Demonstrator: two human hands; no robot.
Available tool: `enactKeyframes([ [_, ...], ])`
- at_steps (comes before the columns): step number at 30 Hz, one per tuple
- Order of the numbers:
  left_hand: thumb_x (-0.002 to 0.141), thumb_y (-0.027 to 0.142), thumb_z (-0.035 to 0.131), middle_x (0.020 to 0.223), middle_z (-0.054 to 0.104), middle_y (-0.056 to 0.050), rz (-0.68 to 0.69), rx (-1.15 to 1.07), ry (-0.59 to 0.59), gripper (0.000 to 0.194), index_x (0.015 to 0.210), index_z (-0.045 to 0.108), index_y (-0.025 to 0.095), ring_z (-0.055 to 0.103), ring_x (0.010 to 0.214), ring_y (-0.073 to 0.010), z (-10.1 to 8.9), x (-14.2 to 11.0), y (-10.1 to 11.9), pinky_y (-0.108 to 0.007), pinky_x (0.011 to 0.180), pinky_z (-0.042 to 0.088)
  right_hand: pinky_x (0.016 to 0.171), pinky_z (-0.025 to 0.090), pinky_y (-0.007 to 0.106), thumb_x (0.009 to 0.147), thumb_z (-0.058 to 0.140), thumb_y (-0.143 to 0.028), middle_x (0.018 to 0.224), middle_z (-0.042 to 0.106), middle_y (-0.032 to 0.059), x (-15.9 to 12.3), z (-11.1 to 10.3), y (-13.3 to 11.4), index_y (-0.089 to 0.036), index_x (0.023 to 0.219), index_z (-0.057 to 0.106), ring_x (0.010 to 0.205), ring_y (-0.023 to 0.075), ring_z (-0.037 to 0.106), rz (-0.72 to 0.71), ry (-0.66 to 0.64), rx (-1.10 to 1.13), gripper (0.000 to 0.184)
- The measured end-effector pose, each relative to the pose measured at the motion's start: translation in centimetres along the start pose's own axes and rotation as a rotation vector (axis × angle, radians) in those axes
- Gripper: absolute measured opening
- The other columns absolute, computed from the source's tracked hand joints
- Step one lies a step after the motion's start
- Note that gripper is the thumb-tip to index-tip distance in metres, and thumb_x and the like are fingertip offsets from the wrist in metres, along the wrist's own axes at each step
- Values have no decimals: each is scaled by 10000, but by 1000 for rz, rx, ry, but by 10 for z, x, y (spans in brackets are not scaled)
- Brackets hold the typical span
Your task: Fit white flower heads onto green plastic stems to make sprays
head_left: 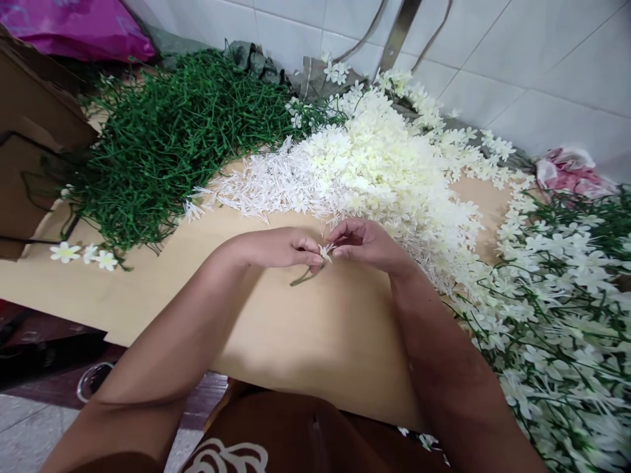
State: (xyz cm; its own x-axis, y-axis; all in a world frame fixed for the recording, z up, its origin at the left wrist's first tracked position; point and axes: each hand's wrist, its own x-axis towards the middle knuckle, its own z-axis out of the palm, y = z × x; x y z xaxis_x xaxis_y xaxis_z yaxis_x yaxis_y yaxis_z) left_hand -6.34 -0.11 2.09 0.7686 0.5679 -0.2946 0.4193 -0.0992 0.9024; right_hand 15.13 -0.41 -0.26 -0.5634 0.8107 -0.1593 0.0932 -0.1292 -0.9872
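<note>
Over the middle of the table, my left hand pinches a green artificial flower stem that hangs below its fingertips. At the top of that stem sits a small white flower piece with thin white points. My right hand closes thumb and finger on the right side of this white piece. Just beyond both hands lies a heap of thin white stamen-like pieces. Behind and to the right of it spreads a pile of loose cream-white blossoms.
A big heap of green stems fills the back left. Stemmed white flowers cover the right side. A cardboard box and a pink bag stand at far left. White tiled wall closes the back.
</note>
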Motion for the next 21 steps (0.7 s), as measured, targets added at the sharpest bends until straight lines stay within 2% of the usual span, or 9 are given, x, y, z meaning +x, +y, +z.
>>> enactKeyframes([
  [2, 770, 379, 593, 655, 600, 8, -31, 61, 81, 227, 704, 642, 168, 527, 620, -109, -6, -6, -1, -224, 612, 384, 651, 504, 288, 596, 833, -332, 747, 682, 20, -2, -1, -6, -164, 783, 665, 674, 134, 627, -9, 62, -88, 302],
  [6, 793, 334, 555, 565, 484, 28, -152, 226, 422, 222, 648, 589, 170, 415, 544, -95, -14, -5, -10, -233, 556, 321, 660, 480, 306, 777, 651, -213, 719, 651, 20, 15, 9, -13, -160, 740, 646, 665, 136, 589, -100, 362, -467, 65],
  [9, 797, 294, 572, 688, 584, -3, -238, 373, 766, 134, 806, 652, 187, 487, 638, -132, -13, 4, -19, -264, 629, 367, 771, 485, 350, 803, 610, -136, 847, 667, 64, 42, 23, -10, -161, 800, 658, 807, 185, 595, -178, 422, -811, 54],
  [11, 798, 287, 592, 828, 636, -34, -251, 454, 934, 190, 955, 663, 205, 544, 743, -164, -11, 11, -24, -291, 704, 404, 861, 463, 395, 804, 616, -118, 959, 659, 121, 59, 31, -6, -143, 891, 668, 934, 241, 575, -198, 442, -1031, 104],
  [13, 804, 276, 594, 930, 641, -59, -234, 523, 979, 206, 988, 662, 210, 572, 845, -195, -9, 17, -29, -315, 759, 421, 878, 444, 419, 814, 601, -120, 1002, 636, 161, 71, 36, -2, -125, 945, 663, 986, 283, 543, -187, 493, -1167, 145],
  [16, 813, 252, 574, 954, 635, -75, -199, 564, 987, 105, 847, 658, 197, 577, 924, -220, -8, 22, -33, -326, 773, 422, 838, 437, 410, 820, 537, -88, 944, 618, 154, 76, 34, 5, -139, 884, 647, 938, 281, 524, -178, 541, -1218, 137],
  [18, 811, 239, 562, 910, 635, -68, -170, 534, 1020, 88, 772, 625, 190, 576, 886, -210, -9, 24, -34, -320, 753, 415, 819, 436, 396, 797, 513, -60, 876, 607, 125, 73, 27, 9, -166, 788, 613, 889, 259, 520, -201, 554, -1181, 146],
  [21, 813, 246, 541, 808, 626, -42, -160, 433, 1073, 83, 775, 588, 188, 549, 749, -175, -10, 23, -33, -308, 690, 394, 777, 439, 369, 758, 505, -64, 809, 588, 74, 66, 16, 12, -201, 700, 532, 817, 217, 513, -255, 599, -1037, 150],
])
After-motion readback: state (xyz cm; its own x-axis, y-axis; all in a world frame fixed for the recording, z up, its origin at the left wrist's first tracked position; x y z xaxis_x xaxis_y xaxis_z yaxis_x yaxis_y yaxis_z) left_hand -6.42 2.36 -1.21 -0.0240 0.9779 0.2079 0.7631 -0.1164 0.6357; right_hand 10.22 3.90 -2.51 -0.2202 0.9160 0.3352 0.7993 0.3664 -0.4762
